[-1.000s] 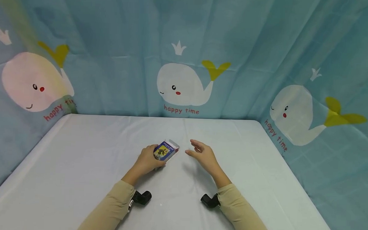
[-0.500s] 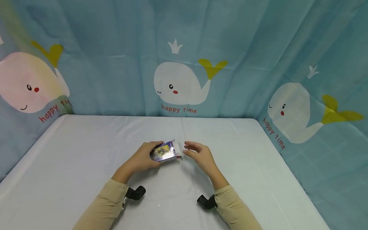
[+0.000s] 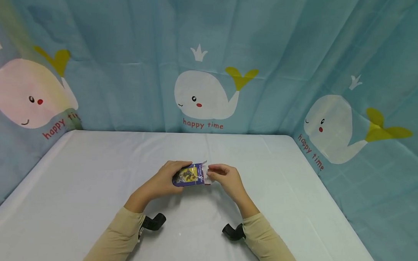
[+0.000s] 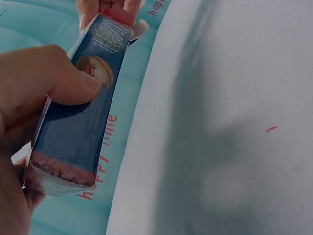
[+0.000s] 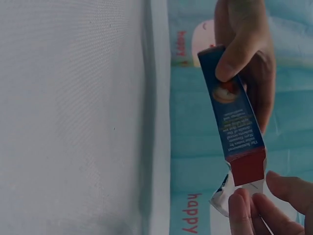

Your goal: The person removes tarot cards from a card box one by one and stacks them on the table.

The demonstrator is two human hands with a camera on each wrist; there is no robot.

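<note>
My left hand point(image 3: 164, 180) grips a small blue card box point(image 3: 190, 176) with a yellow picture on its front, holding it above the table. In the left wrist view the thumb point(image 4: 73, 78) presses on the printed narrow side. At the box's right end a pale flap point(image 5: 257, 187) stands out, beside a red end part point(image 5: 248, 167). Shiny clear film point(image 5: 222, 196) hangs from that end. My right hand point(image 3: 229, 181) is at this end, thumb and fingertips close around the flap but apart. Whether they touch it is hard to see. The box's contents are hidden.
A white cloth covers the table point(image 3: 279, 194). Blue curtains point(image 3: 137, 93) with printed whales hang behind and at both sides. A black wrist camera point(image 3: 154, 222) sits on the left wrist, another camera point(image 3: 234, 232) on the right.
My left hand has turned the box so its flap end points right, toward the right hand. The right hand's fingertips have come in to the flap, and the gap between them has narrowed.
</note>
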